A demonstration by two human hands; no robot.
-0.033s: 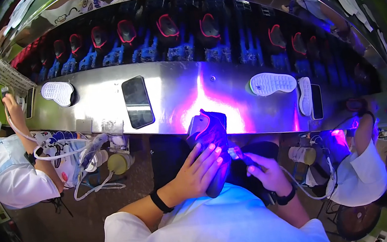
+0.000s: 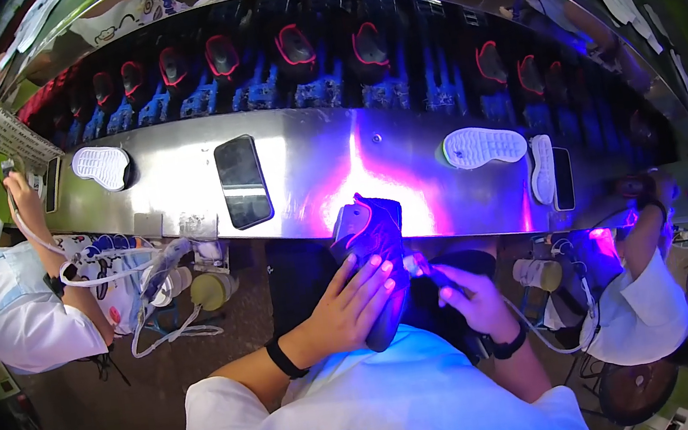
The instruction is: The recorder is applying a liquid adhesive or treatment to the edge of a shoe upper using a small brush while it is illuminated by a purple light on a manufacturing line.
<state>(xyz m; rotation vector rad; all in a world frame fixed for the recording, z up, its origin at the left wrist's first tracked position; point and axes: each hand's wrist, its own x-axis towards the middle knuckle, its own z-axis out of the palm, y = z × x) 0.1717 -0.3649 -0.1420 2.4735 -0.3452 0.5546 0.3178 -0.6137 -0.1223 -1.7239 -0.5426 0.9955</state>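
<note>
A dark shoe upper with red trim [image 2: 374, 227] rests tilted over my lap at the bench's near edge, lit blue and violet. My left hand [image 2: 348, 307] lies across it, its fingers stretched over the surface and holding it steady. Beside its right edge, my right hand [image 2: 467, 290] grips a slim brush [image 2: 423, 266] with a pale, blue-lit tip. That tip is at the upper's side; whether it touches cannot be made out. A thin pale hose [image 2: 528, 323] runs from near my right hand to the right.
Across the metal bench [image 2: 299, 146] lie a phone [image 2: 243, 181], white soles [image 2: 484, 147] and another sole [image 2: 101, 167]. Behind it, a rack carries several red-trimmed uppers [image 2: 295, 45]. Co-workers sit at left [image 2: 30, 299] and right [image 2: 639, 310]. A hose-fed yellowish container [image 2: 212, 291] stands at left.
The brush in my right hand has shifted slightly upward along the edge of the shoe upper. My left hand and the upper have stayed in place.
</note>
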